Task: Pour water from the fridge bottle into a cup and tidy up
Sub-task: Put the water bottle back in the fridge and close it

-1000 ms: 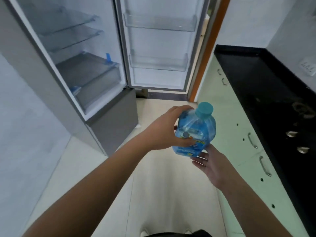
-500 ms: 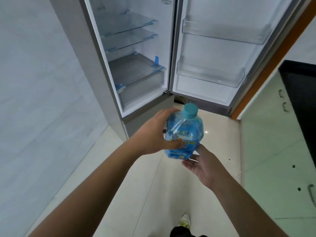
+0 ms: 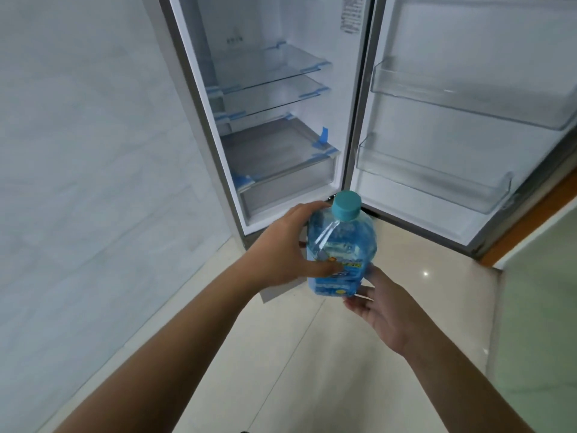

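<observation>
A clear water bottle (image 3: pixel 342 245) with a blue label and a teal cap is held upright in front of the open fridge (image 3: pixel 281 126). My left hand (image 3: pixel 281 245) grips its left side, thumb across the label. Under the bottle's base sits my right hand (image 3: pixel 381 307), fingers straight and supporting it from below. The fridge shelves hold nothing, and its door (image 3: pixel 468 120) stands swung wide to the right with bare door bins. No cup is in view.
A pale tiled wall (image 3: pixel 78 182) runs along the left. Light green cabinet fronts (image 3: pixel 537 307) line the right edge. An orange door frame (image 3: pixel 530 226) shows behind the fridge door. Glossy beige floor tiles (image 3: pixel 281 354) lie below.
The view has swung left and closer to the fridge, so the black counter has left the frame. Both hands keep the same hold on the bottle, now nearer the fridge opening.
</observation>
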